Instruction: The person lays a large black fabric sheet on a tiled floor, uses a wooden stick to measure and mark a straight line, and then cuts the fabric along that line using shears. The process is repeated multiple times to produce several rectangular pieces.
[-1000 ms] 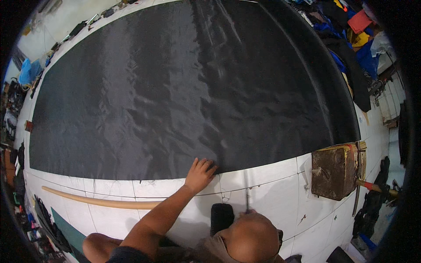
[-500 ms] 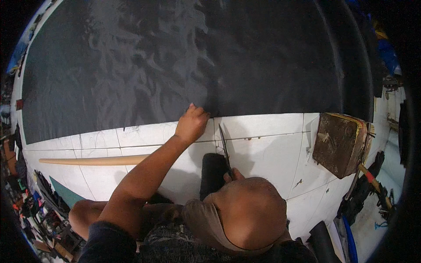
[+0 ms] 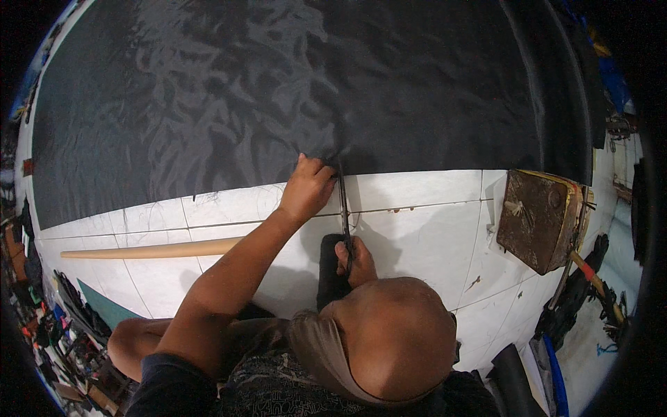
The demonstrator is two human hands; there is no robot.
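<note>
Left hand (image 3: 308, 187), fingers curled, pinches the near edge of black fabric (image 3: 236, 90), which spreads away beyond it and to both sides; right hand (image 3: 361, 263), closer to the body, grips dark scissors (image 3: 344, 214), blades reaching that edge just beside.

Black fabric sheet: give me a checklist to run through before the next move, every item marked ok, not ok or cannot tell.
1. Left hand at the near edge of the wide black fabric sheet: ok, fingers bent there.
2. Right hand has a grip on the long-bladed dark metal scissors: ok.
3. Scissors' tips at the fabric's edge, close beside the left hand: ok for position, but watch the fingers.
4. Blades open or closed: cannot tell.
5. Fabric smooth: not ok, rippled beyond the left hand.
6. Long tan rod off the fabric: ok, lying on white tiles.
</note>
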